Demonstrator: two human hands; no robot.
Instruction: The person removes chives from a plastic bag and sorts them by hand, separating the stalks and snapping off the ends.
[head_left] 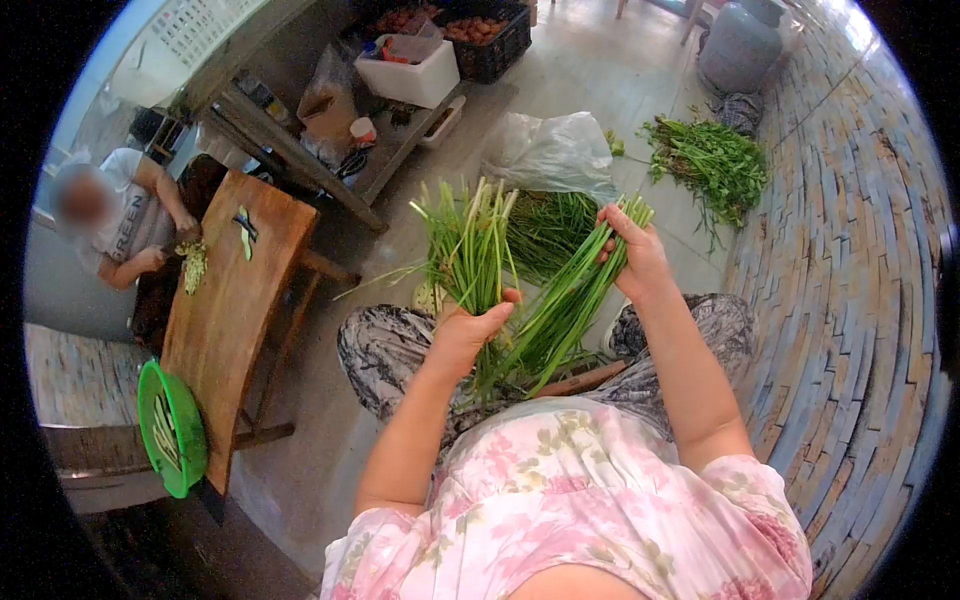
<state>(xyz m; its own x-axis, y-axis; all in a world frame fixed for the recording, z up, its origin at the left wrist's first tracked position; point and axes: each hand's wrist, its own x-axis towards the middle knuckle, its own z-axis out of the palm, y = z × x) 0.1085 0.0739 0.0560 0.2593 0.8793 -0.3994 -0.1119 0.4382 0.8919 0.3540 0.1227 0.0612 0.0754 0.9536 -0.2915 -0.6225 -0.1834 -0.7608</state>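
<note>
My left hand (468,335) is closed around a bunch of green stalks (470,250) that look like chives, their pale, uneven ends pointing up. A second bunch of long green stalks (565,300) is gripped near its upper end by my right hand (636,255); its lower part slants down toward my lap. Behind both bunches, a pile of thin dark green stalks (548,232) lies on the floor. A clear plastic bag (550,150) sits crumpled at the pile's far side.
Leafy green herbs (705,165) lie on the floor by the brick-patterned wall (850,300), near a grey gas cylinder (740,50). At left, a person (135,215) cuts vegetables on a wooden table (235,290), with a green basket (190,440) beside it. A white box (410,75) stands on a low shelf.
</note>
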